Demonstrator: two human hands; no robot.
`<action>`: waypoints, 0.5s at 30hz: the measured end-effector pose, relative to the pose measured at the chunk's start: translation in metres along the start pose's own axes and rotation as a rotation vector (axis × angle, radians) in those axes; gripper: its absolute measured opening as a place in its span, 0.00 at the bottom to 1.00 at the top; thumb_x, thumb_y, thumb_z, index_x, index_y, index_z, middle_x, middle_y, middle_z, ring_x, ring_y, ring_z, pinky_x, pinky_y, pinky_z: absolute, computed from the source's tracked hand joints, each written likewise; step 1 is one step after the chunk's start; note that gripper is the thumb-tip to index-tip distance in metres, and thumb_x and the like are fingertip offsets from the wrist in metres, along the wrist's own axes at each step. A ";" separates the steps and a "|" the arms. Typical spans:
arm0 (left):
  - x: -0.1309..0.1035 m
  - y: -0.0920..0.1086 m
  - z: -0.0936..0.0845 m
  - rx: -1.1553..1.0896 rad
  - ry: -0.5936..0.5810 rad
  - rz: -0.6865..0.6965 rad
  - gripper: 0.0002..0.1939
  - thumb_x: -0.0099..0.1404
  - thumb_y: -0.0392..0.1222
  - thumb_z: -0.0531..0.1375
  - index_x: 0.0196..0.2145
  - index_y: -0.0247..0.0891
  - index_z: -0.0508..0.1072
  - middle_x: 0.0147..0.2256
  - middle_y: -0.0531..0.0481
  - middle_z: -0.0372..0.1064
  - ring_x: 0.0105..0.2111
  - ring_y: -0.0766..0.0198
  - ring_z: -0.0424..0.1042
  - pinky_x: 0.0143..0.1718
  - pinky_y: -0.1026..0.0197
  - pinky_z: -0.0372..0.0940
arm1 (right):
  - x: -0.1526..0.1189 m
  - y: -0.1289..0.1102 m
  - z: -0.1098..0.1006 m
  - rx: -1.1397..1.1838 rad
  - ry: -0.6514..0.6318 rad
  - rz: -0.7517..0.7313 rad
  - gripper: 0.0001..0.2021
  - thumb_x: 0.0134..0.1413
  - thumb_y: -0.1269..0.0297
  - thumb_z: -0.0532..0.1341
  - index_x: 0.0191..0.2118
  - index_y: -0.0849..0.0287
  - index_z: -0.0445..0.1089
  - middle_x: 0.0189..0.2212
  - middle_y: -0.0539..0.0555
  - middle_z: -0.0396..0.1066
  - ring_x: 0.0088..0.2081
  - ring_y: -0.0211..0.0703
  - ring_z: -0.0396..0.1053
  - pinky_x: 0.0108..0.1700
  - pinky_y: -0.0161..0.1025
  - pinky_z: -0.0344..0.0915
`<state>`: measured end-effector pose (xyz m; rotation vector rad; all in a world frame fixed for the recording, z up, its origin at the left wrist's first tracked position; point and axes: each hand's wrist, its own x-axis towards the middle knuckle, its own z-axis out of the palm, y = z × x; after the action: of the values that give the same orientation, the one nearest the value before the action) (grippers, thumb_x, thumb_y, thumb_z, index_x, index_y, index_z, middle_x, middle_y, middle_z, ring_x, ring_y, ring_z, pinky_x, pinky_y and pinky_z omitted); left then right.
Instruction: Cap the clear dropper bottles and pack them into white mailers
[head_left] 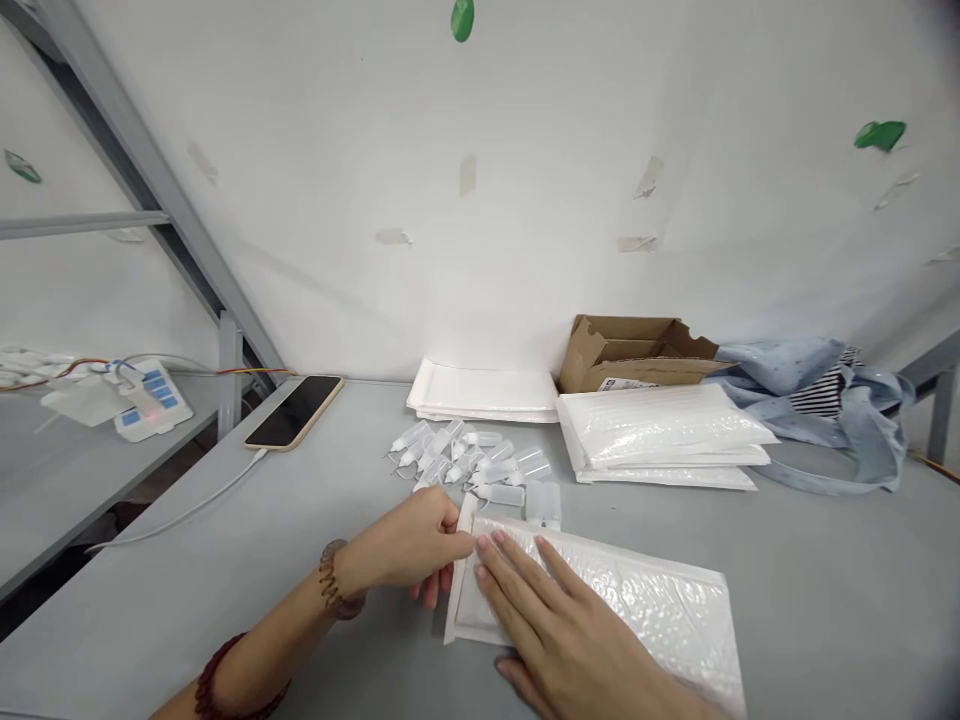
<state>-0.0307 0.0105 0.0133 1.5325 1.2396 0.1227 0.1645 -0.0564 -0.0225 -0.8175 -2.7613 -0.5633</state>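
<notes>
A white padded bubble mailer (667, 610) lies on the grey table in front of me, its narrow flap end toward the left. My left hand (420, 545) is closed at that end, thumb on top and fingers curled below, pinching the flap edge. Flat across the mailer's left part rests my right hand (555, 620), fingers stretched out and pointing at the flap. Just beyond the mailer is a loose group of small clear plastic bottles (465, 460) with thin needle tips. The underside of the mailer is hidden.
Behind the bottles lies a flat stack of white mailers (487, 390). Filled-looking mailers (667, 430) are piled to the right, before an open cardboard box (637, 350). A light blue cloth bag (840, 410) sits far right. A charging phone (296, 412) and a power strip (154, 400) are left.
</notes>
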 end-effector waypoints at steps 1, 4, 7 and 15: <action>0.000 0.000 0.000 -0.007 -0.010 0.005 0.13 0.51 0.38 0.52 0.12 0.35 0.61 0.13 0.52 0.63 0.10 0.69 0.62 0.11 0.69 0.54 | 0.000 0.001 -0.001 0.014 -0.007 0.013 0.25 0.62 0.56 0.49 0.58 0.67 0.60 0.60 0.59 0.58 0.60 0.51 0.55 0.53 0.46 0.60; 0.000 0.000 0.001 -0.034 -0.038 0.013 0.13 0.50 0.37 0.51 0.11 0.35 0.61 0.13 0.52 0.64 0.10 0.68 0.63 0.11 0.68 0.55 | -0.001 0.001 0.003 0.032 0.023 0.074 0.23 0.61 0.60 0.53 0.58 0.68 0.60 0.60 0.61 0.58 0.60 0.53 0.55 0.54 0.47 0.60; -0.001 0.003 0.001 -0.070 -0.071 0.014 0.12 0.51 0.36 0.51 0.12 0.35 0.61 0.13 0.52 0.65 0.11 0.68 0.64 0.12 0.68 0.56 | -0.003 -0.002 0.010 -0.007 0.112 0.101 0.19 0.58 0.70 0.53 0.54 0.72 0.63 0.53 0.66 0.66 0.55 0.56 0.62 0.51 0.48 0.63; 0.000 0.004 0.006 -0.193 -0.133 0.029 0.17 0.58 0.42 0.53 0.15 0.33 0.64 0.16 0.51 0.67 0.11 0.70 0.64 0.13 0.68 0.57 | -0.003 -0.008 0.011 -0.095 0.235 0.012 0.18 0.56 0.74 0.52 0.51 0.75 0.66 0.48 0.68 0.70 0.52 0.59 0.66 0.52 0.51 0.62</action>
<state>-0.0241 0.0074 0.0142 1.3694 1.0689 0.1519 0.1616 -0.0594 -0.0357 -0.7354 -2.5314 -0.7427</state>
